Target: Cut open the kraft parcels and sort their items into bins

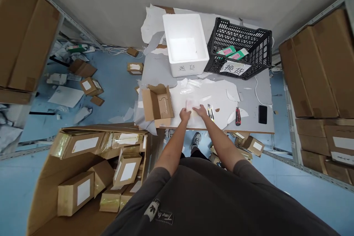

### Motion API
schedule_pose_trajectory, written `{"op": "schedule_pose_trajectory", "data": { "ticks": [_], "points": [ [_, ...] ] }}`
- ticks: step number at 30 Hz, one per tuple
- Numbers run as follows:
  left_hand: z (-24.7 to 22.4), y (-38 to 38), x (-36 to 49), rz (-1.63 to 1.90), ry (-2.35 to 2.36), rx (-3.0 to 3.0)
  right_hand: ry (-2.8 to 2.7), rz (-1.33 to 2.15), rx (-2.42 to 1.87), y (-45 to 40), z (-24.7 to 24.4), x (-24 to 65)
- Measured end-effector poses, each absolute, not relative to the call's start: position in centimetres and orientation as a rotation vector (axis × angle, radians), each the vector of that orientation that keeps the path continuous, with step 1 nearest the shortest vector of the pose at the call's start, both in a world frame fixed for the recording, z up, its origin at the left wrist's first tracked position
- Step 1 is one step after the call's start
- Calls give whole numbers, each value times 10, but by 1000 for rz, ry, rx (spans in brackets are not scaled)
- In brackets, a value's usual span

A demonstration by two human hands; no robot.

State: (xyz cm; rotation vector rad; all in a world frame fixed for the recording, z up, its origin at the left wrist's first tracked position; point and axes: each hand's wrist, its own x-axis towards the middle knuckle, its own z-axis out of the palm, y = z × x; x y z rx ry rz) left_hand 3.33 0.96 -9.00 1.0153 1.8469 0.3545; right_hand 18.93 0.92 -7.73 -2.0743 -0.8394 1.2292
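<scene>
My left hand [184, 114] and my right hand [200, 111] grip a small pale pinkish-white packet [192, 104] from its two sides, near the front of the table. Its wrapping looks translucent, and what is inside cannot be made out. Just right of my right hand lies a yellow and black utility knife [210, 112]. To the left of my left hand stands an open cardboard box [160, 107] with its flaps up. Beneath the packet, white sheeting [219, 94] covers part of the table.
Behind my hands stand a white foam box [188, 67] and a black crate [217, 44] holding green and pink cartons [238, 54]. A red and black cutter [238, 116] and a phone [262, 114] lie right. A large carton [44, 191] of parcels stands at lower left.
</scene>
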Motion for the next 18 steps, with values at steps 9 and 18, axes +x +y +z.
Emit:
{"op": "schedule_pose_trajectory", "data": {
  "ticks": [9,18],
  "points": [
    [-58,-5,31,576,1647,1551,-662,1537,-1585,4,-57,144],
    [-90,-23,-2,539,1747,1413,-228,1676,-1642,-2,-89,177]
  ]
}}
